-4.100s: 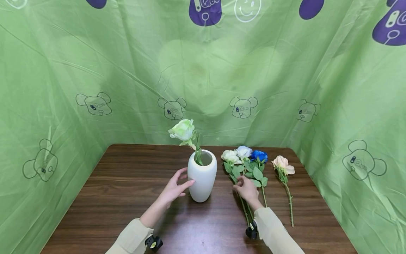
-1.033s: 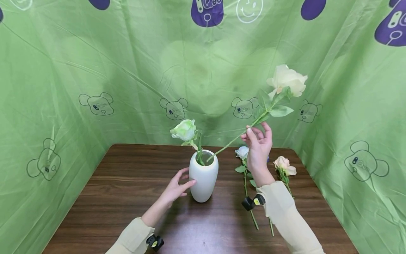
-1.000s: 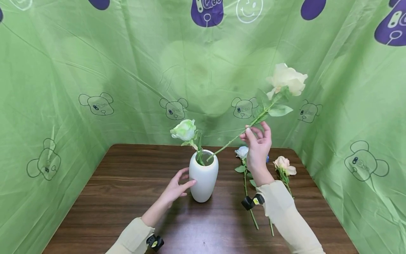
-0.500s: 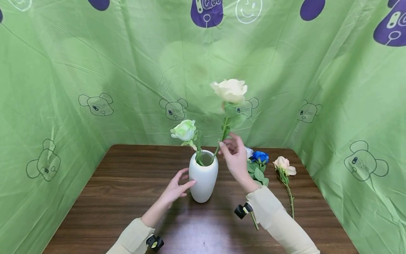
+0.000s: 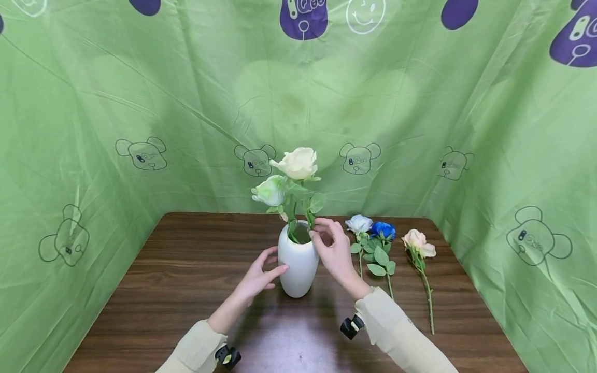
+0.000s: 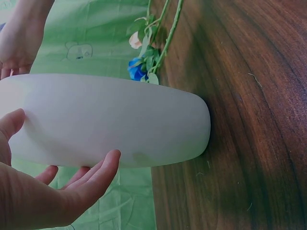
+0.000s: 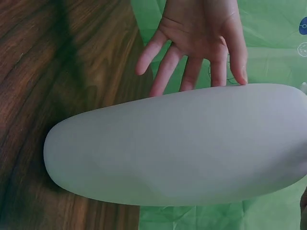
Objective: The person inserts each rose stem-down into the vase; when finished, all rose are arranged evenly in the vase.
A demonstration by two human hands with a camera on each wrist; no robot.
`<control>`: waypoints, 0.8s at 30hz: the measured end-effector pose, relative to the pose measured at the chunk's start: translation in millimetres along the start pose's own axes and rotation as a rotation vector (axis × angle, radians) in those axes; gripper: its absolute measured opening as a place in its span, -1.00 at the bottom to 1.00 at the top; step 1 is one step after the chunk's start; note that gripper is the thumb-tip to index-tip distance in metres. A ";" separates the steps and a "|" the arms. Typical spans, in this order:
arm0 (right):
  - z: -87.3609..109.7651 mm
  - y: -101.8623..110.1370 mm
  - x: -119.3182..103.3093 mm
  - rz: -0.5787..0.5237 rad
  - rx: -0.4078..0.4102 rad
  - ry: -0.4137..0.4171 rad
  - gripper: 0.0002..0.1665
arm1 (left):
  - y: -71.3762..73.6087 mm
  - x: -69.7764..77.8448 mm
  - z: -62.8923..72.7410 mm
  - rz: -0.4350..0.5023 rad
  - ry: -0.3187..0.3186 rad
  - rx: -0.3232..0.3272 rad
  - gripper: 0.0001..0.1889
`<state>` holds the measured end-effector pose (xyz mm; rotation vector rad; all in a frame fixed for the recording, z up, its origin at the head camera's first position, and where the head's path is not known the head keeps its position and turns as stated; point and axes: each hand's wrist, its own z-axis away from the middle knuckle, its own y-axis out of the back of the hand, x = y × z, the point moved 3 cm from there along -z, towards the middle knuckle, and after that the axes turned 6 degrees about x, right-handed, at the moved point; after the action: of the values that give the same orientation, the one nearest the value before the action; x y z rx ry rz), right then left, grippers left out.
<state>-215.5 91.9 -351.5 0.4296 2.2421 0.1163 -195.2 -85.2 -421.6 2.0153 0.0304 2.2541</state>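
Midway across the bench (image 5: pixel 186 280), a white vase (image 5: pixel 298 269) stood upright on its base, mouth up, long axis near vertical; wrist views showed it sideways, those views being rolled. Left hand (image 5: pixel 254 277) at the vase's left flank: thumb to the near side, fingers fairly straight and spread, resting on the wall rather than clutching it. Right hand (image 5: pixel 336 254) at the right rim: thumb and index finger pinching the cream rose (image 5: pixel 298 165) by its stem, just above the mouth.

Step in hand, as I read it: seating that stem. Best done with a light pinch, stem fed down the inner wall, leaves kept off the rim, left hand bracing without tipping the vase. Worth minding the green-tinged rose (image 5: pixel 269 190) in the same mouth; the two crowded each other.

Bearings: cream bloom uppermost, stem rising from the right of the mouth and leaning left toward its top. Green-tinged bloom lower, tilted farther left. Off to the right, pale blue rose (image 5: pixel 359 224), blue rose (image 5: pixel 383 230) and pink rose (image 5: pixel 418 243) lay flat, heads to the far edge, stems nearward, the pink one's foot angled slightly right. Depth of either stem hidden by the vase wall
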 end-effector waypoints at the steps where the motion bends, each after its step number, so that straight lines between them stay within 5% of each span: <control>1: 0.4 0.2 -0.5 0.004 -0.004 -0.002 -0.76 | 0.0 -0.2 -0.3 0.002 -0.001 -0.001 -0.40; 15: 2.0 3.8 -0.2 0.001 -0.020 -0.012 -0.83 | 0.3 -2.0 -1.0 0.002 0.008 0.000 -0.37; 24: -1.9 21.5 14.3 -0.021 0.024 -0.115 -0.86 | -0.1 -2.5 -1.2 0.008 0.000 0.003 -0.38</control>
<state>-219.7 117.2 -355.8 0.4153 2.1358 0.0519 -196.1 -85.3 -424.2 2.0206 0.0256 2.2595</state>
